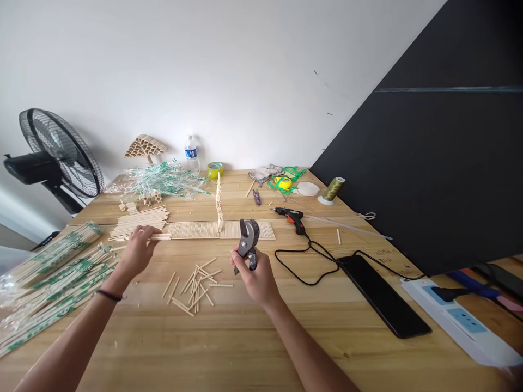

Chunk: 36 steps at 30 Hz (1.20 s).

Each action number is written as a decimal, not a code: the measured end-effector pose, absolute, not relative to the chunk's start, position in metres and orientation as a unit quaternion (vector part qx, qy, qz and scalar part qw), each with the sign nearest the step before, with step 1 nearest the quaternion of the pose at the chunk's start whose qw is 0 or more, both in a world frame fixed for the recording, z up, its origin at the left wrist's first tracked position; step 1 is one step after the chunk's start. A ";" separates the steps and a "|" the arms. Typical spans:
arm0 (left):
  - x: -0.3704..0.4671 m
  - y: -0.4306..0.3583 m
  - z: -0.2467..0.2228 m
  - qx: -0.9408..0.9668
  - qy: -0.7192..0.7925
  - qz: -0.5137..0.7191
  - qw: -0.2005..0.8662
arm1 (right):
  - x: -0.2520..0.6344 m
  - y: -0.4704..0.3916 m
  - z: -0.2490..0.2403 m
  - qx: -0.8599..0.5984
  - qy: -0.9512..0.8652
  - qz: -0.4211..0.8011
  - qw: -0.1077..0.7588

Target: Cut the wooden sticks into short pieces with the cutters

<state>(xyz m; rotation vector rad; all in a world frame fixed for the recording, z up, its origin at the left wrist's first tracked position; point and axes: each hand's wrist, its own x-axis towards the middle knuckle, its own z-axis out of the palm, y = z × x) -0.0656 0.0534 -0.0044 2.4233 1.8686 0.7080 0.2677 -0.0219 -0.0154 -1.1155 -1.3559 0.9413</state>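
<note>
My left hand (139, 251) is closed on a few thin wooden sticks (162, 237), whose ends stick out to the right. It is beside a pile of long sticks (137, 222). In my right hand (259, 279) I grip a dark hand cutter (248, 238), its head pointing up and away from me. Short cut sticks (198, 286) lie scattered on the table between my hands. Behind them stretches a flat strip of sticks laid side by side (192, 230). A knobbly upright piece (219, 204) rises from that strip.
Wrapped chopstick bundles (61, 272) and a fan (61, 155) are at left. Plastic wrappers (163, 177), a water bottle (190, 152) and tape (215, 170) stand at the back. To the right are a corded glue gun (290, 218), thread spool (334, 189), phone (384, 296) and power strip (457, 321).
</note>
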 end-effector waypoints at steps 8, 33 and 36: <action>0.001 -0.034 -0.004 0.851 0.391 0.333 0.111 | 0.270 -0.026 -0.008 -0.394 -0.618 0.486 0.477; 0.010 -0.011 -0.019 0.859 0.332 0.378 0.092 | 0.301 -0.021 -0.027 -0.330 -0.464 0.593 0.569; 0.017 -0.018 -0.020 0.854 0.336 0.384 0.101 | 0.297 -0.024 -0.021 -0.356 -0.448 0.583 0.577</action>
